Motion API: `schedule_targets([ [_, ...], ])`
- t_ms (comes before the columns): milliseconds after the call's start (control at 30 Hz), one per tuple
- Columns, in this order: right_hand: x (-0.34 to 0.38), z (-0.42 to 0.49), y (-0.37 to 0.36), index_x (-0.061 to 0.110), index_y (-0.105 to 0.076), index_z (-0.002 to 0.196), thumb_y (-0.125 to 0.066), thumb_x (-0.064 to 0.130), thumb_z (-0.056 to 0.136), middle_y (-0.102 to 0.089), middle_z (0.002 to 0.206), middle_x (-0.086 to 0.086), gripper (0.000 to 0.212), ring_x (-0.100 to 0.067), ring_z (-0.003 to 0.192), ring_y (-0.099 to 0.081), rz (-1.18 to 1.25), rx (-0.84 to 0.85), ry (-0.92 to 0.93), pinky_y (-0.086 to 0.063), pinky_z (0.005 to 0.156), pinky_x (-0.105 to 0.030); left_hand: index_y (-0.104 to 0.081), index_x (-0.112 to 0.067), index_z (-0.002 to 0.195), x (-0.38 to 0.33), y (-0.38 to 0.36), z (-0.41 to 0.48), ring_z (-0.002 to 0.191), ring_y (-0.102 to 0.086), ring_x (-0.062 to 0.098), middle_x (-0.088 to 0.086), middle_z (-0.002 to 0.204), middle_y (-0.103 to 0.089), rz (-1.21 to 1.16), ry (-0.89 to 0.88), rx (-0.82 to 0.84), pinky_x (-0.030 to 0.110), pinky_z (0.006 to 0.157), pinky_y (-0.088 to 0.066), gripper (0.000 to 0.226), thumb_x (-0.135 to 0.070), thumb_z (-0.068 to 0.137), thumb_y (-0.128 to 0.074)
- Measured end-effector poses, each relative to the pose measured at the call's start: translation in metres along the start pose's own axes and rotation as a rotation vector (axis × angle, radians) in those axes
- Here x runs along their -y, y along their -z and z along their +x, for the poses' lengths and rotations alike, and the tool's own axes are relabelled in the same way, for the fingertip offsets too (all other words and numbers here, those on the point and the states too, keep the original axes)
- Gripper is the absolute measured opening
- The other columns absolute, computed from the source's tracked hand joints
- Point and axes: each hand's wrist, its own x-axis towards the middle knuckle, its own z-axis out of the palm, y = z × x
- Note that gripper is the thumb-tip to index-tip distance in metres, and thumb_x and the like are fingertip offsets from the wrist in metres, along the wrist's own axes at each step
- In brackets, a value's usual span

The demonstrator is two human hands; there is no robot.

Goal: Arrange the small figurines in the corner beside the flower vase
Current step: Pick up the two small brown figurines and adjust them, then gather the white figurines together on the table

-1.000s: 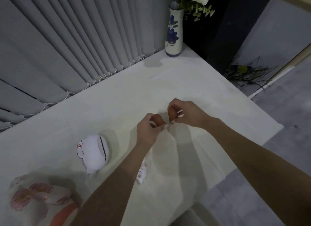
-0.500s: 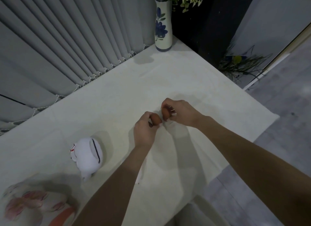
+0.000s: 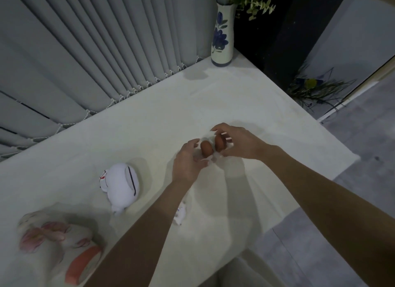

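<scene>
**Two brown figurines held mid-table, far from the vase**

Two small brown figurines are held side by side near the middle of the table (image 3: 235, 98), one to each hand. The left figurine (image 3: 206, 148) is cradled loosely against the fingers of the left hand (image 3: 188, 161), whose fingers are curled but not fully closed round it. The right figurine (image 3: 219, 143) is pinched between thumb and fingers of the right hand (image 3: 237, 142). They are probably kept close together so that both can be carried as a pair. Each is smooth, rounded and egg-like, reddish brown; any face or finer detail is too small to be made out.

The flower vase (image 3: 222, 36) stands upright in the far corner, at about twelve o'clock from the hands and well apart from them. The space beside it is still unfilled, so the arranging is judged barely begun.

A white cat figurine (image 3: 120, 182) lies at about eight o'clock from the hands, and a tiny white figurine (image 3: 179, 215) is partly hidden by the left forearm at six o'clock.
</scene>
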Motion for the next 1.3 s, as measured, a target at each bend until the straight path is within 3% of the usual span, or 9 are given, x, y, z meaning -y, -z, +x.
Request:
schedule_targets([
  [167,0.023,0.001,0.018,0.037,-0.044,0.129,-0.084,0.03,0.063,-0.056,0.129,0.0,0.078,-0.014,0.119,-0.053,0.028,-0.002,0.021,-0.043,0.097,-0.027,-0.052,-0.019,0.127,-0.003,0.035,-0.012,0.069,-0.059,0.016,0.001,0.126,-0.059,-0.025,-0.005,-0.055,0.032,0.08,-0.054,0.072,-0.019,0.063,-0.085],
  [500,0.113,0.03,0.003,0.029,-0.052,0.127,-0.078,0.037,0.071,-0.057,0.13,0.008,0.062,-0.002,0.115,-0.05,-0.131,0.029,0.285,-0.038,0.097,-0.02,-0.052,-0.014,0.128,0.011,0.123,-0.04,0.075,-0.064,0.024,0.006,0.128,-0.057,-0.038,0.052,-0.3,0.03,0.081,-0.051,0.063,-0.013,0.071,-0.08],
  [633,0.132,0.032,-0.032,0.021,-0.057,0.122,-0.075,0.033,0.076,-0.062,0.124,0.0,0.051,-0.015,0.109,-0.058,-0.218,0.128,0.363,-0.046,0.095,-0.026,-0.054,-0.015,0.126,0.032,0.148,-0.057,0.085,-0.067,0.027,0.006,0.125,-0.059,0.005,0.12,-0.409,0.033,0.084,-0.05,0.061,-0.02,0.071,-0.08],
  [767,0.132,0.032,-0.069,0.021,-0.052,0.124,-0.076,0.038,0.073,-0.06,0.119,-0.005,0.058,-0.015,0.089,-0.055,-0.331,0.294,0.215,-0.043,0.08,-0.025,-0.053,-0.012,0.124,0.055,0.164,-0.067,0.103,-0.06,0.029,0.012,0.123,-0.057,0.078,0.295,-0.517,0.034,0.089,-0.046,0.058,-0.028,0.074,-0.077],
  [933,0.112,0.02,-0.1,0.014,-0.039,0.126,-0.073,0.051,0.07,-0.048,0.124,-0.01,0.075,-0.025,0.108,-0.051,-0.551,0.472,-0.008,-0.037,0.077,-0.028,-0.042,0.005,0.125,0.073,0.16,-0.072,0.121,-0.049,0.035,0.021,0.129,-0.049,0.157,0.649,-0.418,0.039,0.1,-0.041,0.086,-0.057,0.072,-0.068],
  [1033,0.109,0.008,-0.111,0.014,-0.038,0.109,-0.076,0.053,0.065,-0.047,0.109,-0.009,0.07,-0.024,0.09,-0.053,-0.478,0.497,-0.093,-0.041,0.059,-0.025,-0.055,0.009,0.115,0.077,0.157,-0.069,0.095,-0.066,0.028,0.017,0.1,-0.065,0.056,0.784,-0.278,0.028,0.068,-0.052,0.089,-0.07,0.072,-0.057],
  [1133,0.114,0.001,-0.116,0.009,-0.04,0.112,-0.08,0.044,0.065,-0.047,0.103,-0.007,0.07,-0.023,0.083,-0.054,-0.358,0.487,-0.171,-0.044,0.054,-0.026,-0.058,0.003,0.114,0.074,0.153,-0.063,0.046,-0.049,0.015,0.005,0.061,-0.049,-0.253,0.827,-0.232,0.016,0.029,-0.033,0.08,-0.065,0.072,-0.063],
  [1200,0.116,-0.003,-0.121,0.006,-0.042,0.116,-0.08,0.039,0.067,-0.052,0.105,-0.009,0.069,-0.023,0.083,-0.056,-0.298,0.486,-0.186,-0.048,0.059,-0.029,-0.054,-0.001,0.122,0.074,0.148,-0.058,0.054,-0.047,0.015,0.005,0.07,-0.05,-0.428,0.832,-0.245,0.007,0.024,-0.028,0.077,-0.056,0.071,-0.071],
  [1300,0.12,-0.009,-0.13,0.005,-0.047,0.118,-0.077,0.033,0.071,-0.059,0.116,-0.015,0.062,-0.026,0.091,-0.061,-0.247,0.473,-0.172,-0.052,0.066,-0.032,-0.052,-0.004,0.124,0.073,0.141,-0.052,0.084,-0.055,0.02,0.014,0.11,-0.062,-0.516,0.852,-0.243,0.018,0.035,-0.045,0.074,-0.049,0.07,-0.075],
])
